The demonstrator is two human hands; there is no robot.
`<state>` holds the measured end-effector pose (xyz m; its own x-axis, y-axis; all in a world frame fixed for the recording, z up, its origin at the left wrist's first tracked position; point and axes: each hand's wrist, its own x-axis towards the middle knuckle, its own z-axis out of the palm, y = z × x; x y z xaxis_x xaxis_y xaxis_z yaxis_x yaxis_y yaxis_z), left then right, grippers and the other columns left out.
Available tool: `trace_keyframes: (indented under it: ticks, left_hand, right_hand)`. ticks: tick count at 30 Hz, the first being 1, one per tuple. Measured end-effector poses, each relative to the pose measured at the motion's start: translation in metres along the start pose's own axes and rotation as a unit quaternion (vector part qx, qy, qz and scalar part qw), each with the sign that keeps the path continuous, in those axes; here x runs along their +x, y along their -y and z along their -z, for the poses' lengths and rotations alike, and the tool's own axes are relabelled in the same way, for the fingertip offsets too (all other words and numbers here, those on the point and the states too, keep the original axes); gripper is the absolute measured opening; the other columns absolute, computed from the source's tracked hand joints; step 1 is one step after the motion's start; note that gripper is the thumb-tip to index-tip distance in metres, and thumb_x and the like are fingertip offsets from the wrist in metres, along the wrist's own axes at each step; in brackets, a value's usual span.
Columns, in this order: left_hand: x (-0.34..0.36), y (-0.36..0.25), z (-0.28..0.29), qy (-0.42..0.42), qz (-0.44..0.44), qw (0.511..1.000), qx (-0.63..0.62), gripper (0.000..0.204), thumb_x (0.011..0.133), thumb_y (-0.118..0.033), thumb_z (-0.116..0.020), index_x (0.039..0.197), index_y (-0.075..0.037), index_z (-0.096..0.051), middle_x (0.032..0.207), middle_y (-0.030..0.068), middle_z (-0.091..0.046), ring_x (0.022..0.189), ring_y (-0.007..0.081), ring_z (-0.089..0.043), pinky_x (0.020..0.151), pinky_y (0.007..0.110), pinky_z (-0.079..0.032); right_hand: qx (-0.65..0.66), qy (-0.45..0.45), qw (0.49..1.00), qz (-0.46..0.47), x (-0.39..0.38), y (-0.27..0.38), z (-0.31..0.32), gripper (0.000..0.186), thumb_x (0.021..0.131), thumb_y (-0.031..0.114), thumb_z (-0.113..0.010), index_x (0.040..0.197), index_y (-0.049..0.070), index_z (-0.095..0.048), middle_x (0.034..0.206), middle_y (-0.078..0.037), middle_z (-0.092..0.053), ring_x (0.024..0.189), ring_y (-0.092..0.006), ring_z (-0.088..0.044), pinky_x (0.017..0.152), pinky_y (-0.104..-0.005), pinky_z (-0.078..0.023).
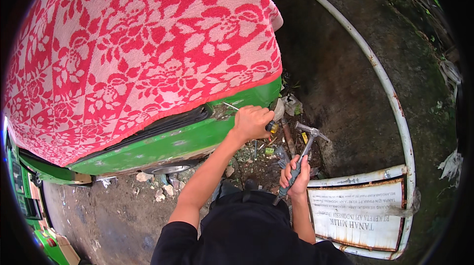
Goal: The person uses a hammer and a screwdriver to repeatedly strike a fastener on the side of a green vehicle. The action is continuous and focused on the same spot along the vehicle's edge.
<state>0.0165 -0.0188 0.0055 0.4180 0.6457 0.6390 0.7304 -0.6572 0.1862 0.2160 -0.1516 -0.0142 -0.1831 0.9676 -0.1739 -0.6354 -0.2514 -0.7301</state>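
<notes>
My left hand (253,121) is closed around the yellow and black handle of a screwdriver (228,105). Its thin metal shaft points up and left, with the tip close to a scraped, bare patch (223,111) on the green vehicle body (182,139). Whether the tip touches the body I cannot tell. Lower and to the right, my right hand (295,173) grips a metal hammer (309,139) by its grey-blue handle, the head raised and apart from the screwdriver. A red and pink floral blanket (148,53) drapes over the top of the vehicle.
A rusty white sign board (358,213) in a bent white pipe frame (375,62) lies at the right. Rubble and litter (165,186) cover the ground beneath the vehicle, near a wheel (170,169). Another green vehicle (49,243) shows at the lower left.
</notes>
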Motion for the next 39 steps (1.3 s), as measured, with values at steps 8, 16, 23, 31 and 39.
trace_keyframes:
  ticks: [8,16,23,31,39]
  left_hand:
    - [0.016,-0.003,0.003,-0.022,0.041,0.999,-0.001,0.031,0.049,-0.019,-0.076,0.069,-0.012,-0.053,0.062,0.0034,-0.056,0.058,0.0239,-0.060,0.051,0.038,-0.047]
    - [0.017,-0.001,0.000,-0.036,0.049,0.998,0.004,0.030,0.052,-0.021,-0.075,0.069,-0.012,-0.053,0.061,0.0044,-0.055,0.057,0.0251,-0.060,0.050,0.039,-0.047]
    - [0.016,0.000,0.004,-0.058,0.047,0.997,-0.005,0.023,0.053,-0.016,-0.071,0.065,-0.012,-0.052,0.059,0.0040,-0.056,0.054,0.0246,-0.058,0.047,0.038,-0.043]
    - [0.018,0.001,0.002,-0.054,0.061,0.997,-0.005,0.029,0.053,-0.021,-0.074,0.067,-0.011,-0.051,0.060,0.0048,-0.055,0.057,0.0256,-0.060,0.051,0.039,-0.047]
    - [0.014,0.002,0.004,-0.051,0.064,0.997,-0.006,0.030,0.051,-0.020,-0.075,0.067,-0.011,-0.051,0.060,0.0052,-0.055,0.057,0.0263,-0.059,0.050,0.040,-0.047]
  right_hand:
    - [-0.190,-0.016,0.978,0.083,0.024,-0.022,-0.002,0.050,0.101,0.052,-0.031,0.078,0.008,-0.036,0.050,-0.004,-0.037,0.034,-0.0127,-0.036,0.031,-0.0263,-0.032]
    - [-0.003,-0.044,0.982,0.184,0.016,-0.003,-0.002,0.049,0.101,0.051,-0.033,0.079,0.007,-0.037,0.054,-0.005,-0.040,0.037,-0.0128,-0.040,0.033,-0.0263,-0.035]
    - [-0.117,-0.035,0.985,0.124,0.022,-0.015,0.001,0.048,0.102,0.048,-0.031,0.079,0.006,-0.039,0.053,-0.005,-0.043,0.038,-0.0124,-0.042,0.035,-0.0268,-0.036]
    - [-0.210,-0.039,0.973,0.089,0.027,-0.029,0.002,0.049,0.102,0.049,-0.032,0.079,0.007,-0.038,0.053,-0.006,-0.041,0.036,-0.0127,-0.041,0.033,-0.0268,-0.035]
    - [-0.081,-0.109,0.983,0.123,0.019,-0.006,0.002,0.049,0.102,0.051,-0.031,0.079,0.008,-0.037,0.051,-0.005,-0.039,0.034,-0.0128,-0.037,0.032,-0.0266,-0.033]
